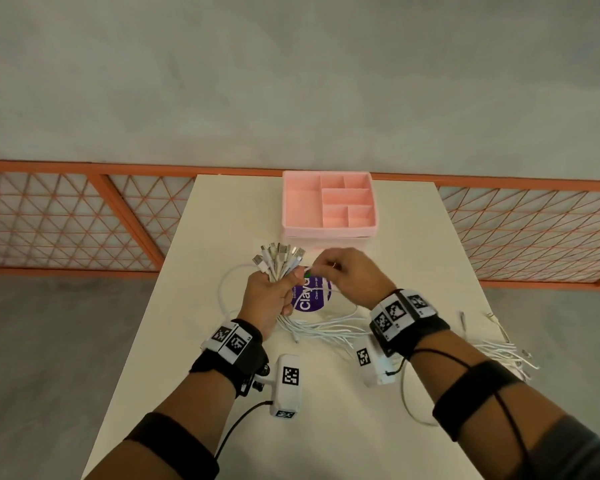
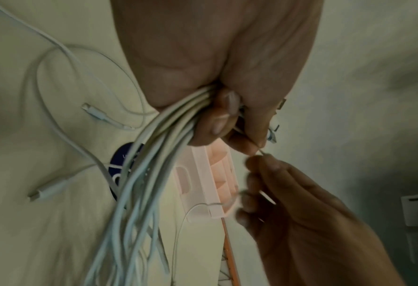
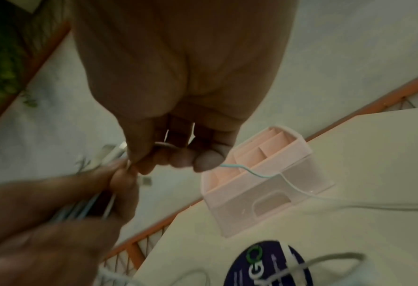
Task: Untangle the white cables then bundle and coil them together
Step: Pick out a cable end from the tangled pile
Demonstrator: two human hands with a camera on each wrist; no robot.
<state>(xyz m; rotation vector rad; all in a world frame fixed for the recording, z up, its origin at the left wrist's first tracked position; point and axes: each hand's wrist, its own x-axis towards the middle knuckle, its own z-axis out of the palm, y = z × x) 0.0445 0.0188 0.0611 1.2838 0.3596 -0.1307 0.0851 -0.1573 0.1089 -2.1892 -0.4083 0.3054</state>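
My left hand (image 1: 269, 296) grips a bundle of white cables (image 1: 279, 263) upright above the table, with the plug ends fanned out on top. The cable lengths (image 2: 139, 183) hang from the fist (image 2: 217, 83) and trail onto the table (image 1: 323, 329). Just to the right, my right hand (image 1: 340, 271) pinches a thin white tie or wire (image 3: 247, 169) close to the bundle, thumb and fingertips (image 3: 151, 164) curled together. The wire runs from the pinch down toward the table. More white cable ends (image 1: 503, 355) lie at the right table edge.
A pink compartment tray (image 1: 329, 206) stands at the far middle of the white table (image 1: 222, 220). A round purple sticker (image 1: 310, 296) lies under the hands. Two loose cable plugs (image 2: 49, 190) lie left of the bundle. An orange mesh railing (image 1: 66, 216) runs behind the table.
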